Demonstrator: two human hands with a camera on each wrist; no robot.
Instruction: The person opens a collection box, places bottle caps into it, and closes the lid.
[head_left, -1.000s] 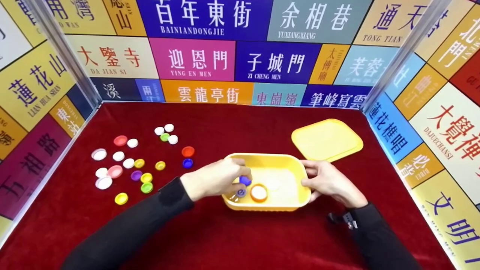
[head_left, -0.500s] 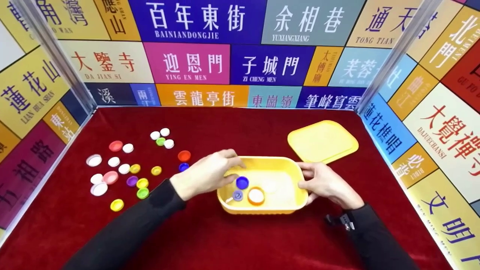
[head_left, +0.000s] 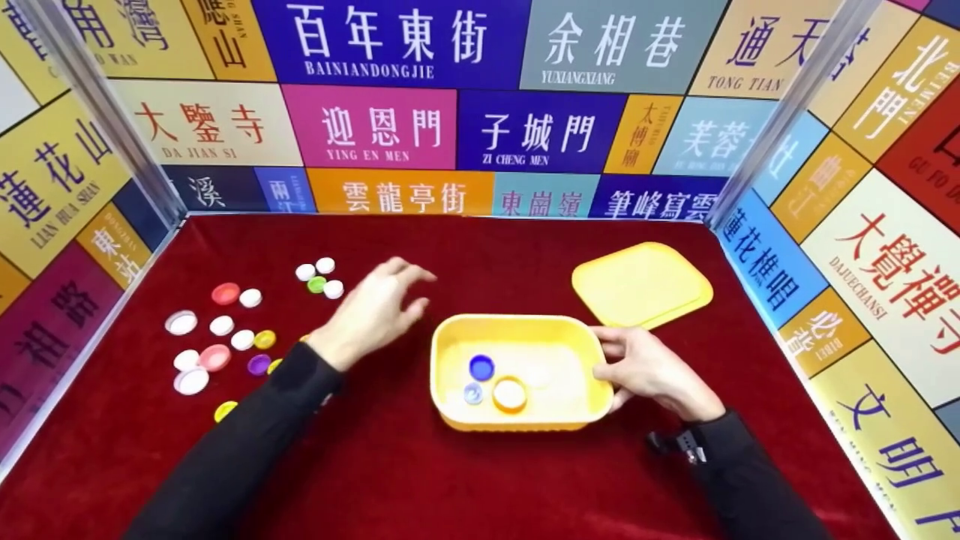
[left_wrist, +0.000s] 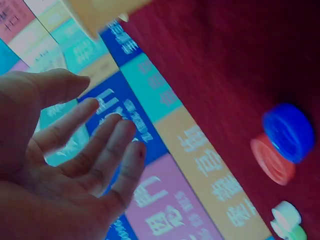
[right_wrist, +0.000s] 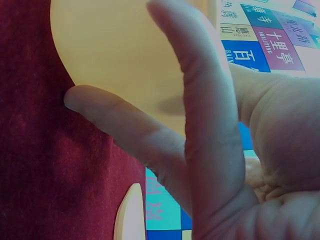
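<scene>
My left hand [head_left: 379, 304] hangs over the cloth left of the yellow plastic box [head_left: 442, 420], fingers loosely spread and holding nothing. In the left wrist view, a blue bottle cap [left_wrist: 290, 132] and a red bottle cap [left_wrist: 270, 157] lie off to that hand's side; from the head, the hand and sleeve hide them. My right hand [head_left: 649, 367] grips the right end of the box, thumb at the rim and fingers outside. Inside the box lie a dark blue cap [head_left: 481, 367], a small pale blue cap [head_left: 472, 394] and an orange cap [head_left: 510, 394] with a white centre.
Loose caps spread over the red cloth [head_left: 420, 487] on the left, among them a pink cap [head_left: 214, 358], a purple cap [head_left: 259, 365] and several white ones. A yellow lid [head_left: 641, 281] lies behind the box on the right. Printed panels [head_left: 382, 127] wall the back and sides.
My left hand has let go of the dark blue cap inside the box and moved out, left and back over the cloth. My right hand keeps its grip on the box.
</scene>
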